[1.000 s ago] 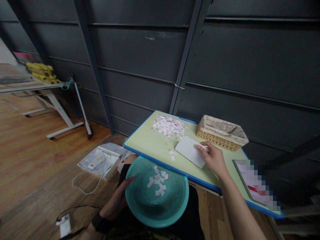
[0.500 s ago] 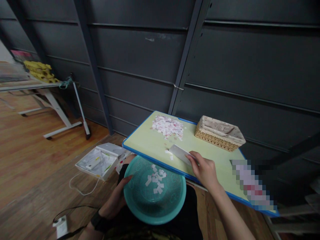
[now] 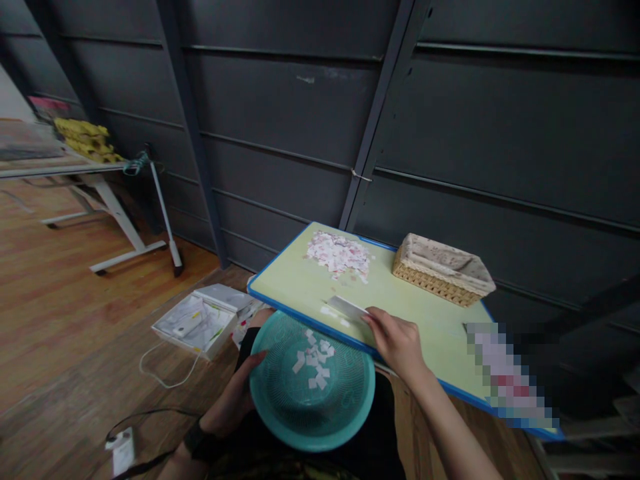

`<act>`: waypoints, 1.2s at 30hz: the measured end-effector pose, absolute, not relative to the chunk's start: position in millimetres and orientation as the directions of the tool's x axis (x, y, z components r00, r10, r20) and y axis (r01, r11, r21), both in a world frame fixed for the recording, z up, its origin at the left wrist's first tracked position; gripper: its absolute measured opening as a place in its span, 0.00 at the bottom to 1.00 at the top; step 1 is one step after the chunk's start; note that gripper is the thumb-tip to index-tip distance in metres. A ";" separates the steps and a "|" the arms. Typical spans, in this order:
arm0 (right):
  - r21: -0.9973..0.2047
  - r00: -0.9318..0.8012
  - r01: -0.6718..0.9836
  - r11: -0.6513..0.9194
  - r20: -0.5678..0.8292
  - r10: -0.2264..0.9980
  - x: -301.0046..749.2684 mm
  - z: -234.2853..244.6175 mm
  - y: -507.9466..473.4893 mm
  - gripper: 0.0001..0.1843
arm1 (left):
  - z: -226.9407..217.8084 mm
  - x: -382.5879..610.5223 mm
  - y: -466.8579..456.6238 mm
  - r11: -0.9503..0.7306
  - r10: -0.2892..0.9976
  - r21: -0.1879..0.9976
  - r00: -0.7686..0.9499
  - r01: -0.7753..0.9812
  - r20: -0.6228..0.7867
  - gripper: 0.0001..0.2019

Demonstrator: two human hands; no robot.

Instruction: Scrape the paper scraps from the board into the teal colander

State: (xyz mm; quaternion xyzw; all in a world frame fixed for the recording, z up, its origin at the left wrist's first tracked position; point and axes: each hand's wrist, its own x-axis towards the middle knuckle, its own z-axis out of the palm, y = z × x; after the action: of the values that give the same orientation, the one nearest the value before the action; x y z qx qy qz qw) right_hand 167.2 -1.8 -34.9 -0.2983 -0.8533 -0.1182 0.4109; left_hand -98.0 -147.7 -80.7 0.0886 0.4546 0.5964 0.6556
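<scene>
My left hand [image 3: 239,395] grips the left rim of a round teal plastic basket [image 3: 345,417], which rests on my lap below the table's front edge. Several small white paper pieces [image 3: 320,353] lie in its bottom. In my right hand [image 3: 397,337] is a flat, pale grey scraper [image 3: 346,308], its long edge low over the yellow tabletop [image 3: 285,280]. A few white scraps [image 3: 327,311] lie on the table beside that edge, close to the basket. Farther back on the table spreads a pile of white and pinkish paper scraps [image 3: 337,253].
A cloth-lined wicker basket [image 3: 435,287] stands at the table's back right, with a blurred-out item [image 3: 505,373] near the right end. On the floor at left are an open white box [image 3: 195,327] and a power strip [image 3: 123,453]. Dark metal panels [image 3: 280,120] rise behind.
The scraper has swung to a flatter angle and moved slightly left and toward the table's front edge, with loose scraps beside it. My left hand keeps its hold on the basket.
</scene>
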 end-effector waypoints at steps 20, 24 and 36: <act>-0.010 -0.508 0.536 0.844 0.794 0.333 140.8 -36.7 -34.5 0.11 | -93.2 -101.5 -146.2 0.323 0.872 0.579 -0.001 -0.748 -0.489 0.36; 0.033 -0.454 0.640 0.767 0.823 0.343 147.6 -32.5 -14.8 0.10 | -88.5 -99.9 -148.7 0.296 0.863 0.597 -0.059 -0.746 -0.503 0.38; 0.222 -0.635 0.555 0.802 0.735 0.237 122.9 -54.7 -22.3 0.13 | -78.7 -98.8 -151.3 0.317 0.848 0.595 -0.059 -0.739 -0.526 0.37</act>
State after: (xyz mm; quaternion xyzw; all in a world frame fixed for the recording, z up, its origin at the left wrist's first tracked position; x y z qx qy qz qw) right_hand 122.9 -22.3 -54.7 -0.2257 -0.8771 -0.2196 0.3626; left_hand -98.8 -151.3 -78.7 0.0623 0.4383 0.5810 0.6829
